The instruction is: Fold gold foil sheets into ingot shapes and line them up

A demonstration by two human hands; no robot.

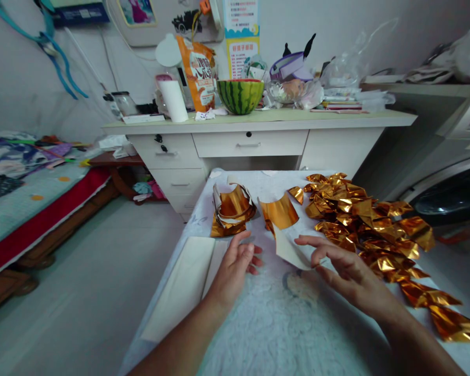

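Nearest, on the cloth-covered table (pixel 258 334), the left hand (pixel 235 263) is empty, its fingers loosely curled just above the inner part of a folded white panel (pixel 180 287); that panel lies along the table's left edge, and a brush of the forearm could push it to the floor. The right hand (pixel 347 271) appears to pinch the near corner of a white strip (pixel 292 250) between thumb and finger, the strip standing between the two hands; so light a hold could let the corner slip, and too sharp a pull could crease it. Whether the strip is joined to the curled gold sheet (pixel 282 211) at its far end cannot be told; if so, a tug could drag both. Right of these, the gold foil heap (pixel 360 211) trails close to the right forearm, whose sweep could scatter pieces over the edge. Count, near to far: two hands, one panel, one strip, one curled sheet, one gold-and-white coil (pixel 235 201), one small foil piece (pixel 296 194) at the heap's edge; the heap overlaps too much for a reliable count. Beyond, on the desk (pixel 250 122): one cut watermelon (pixel 241 98), one orange pouch (pixel 199 75).
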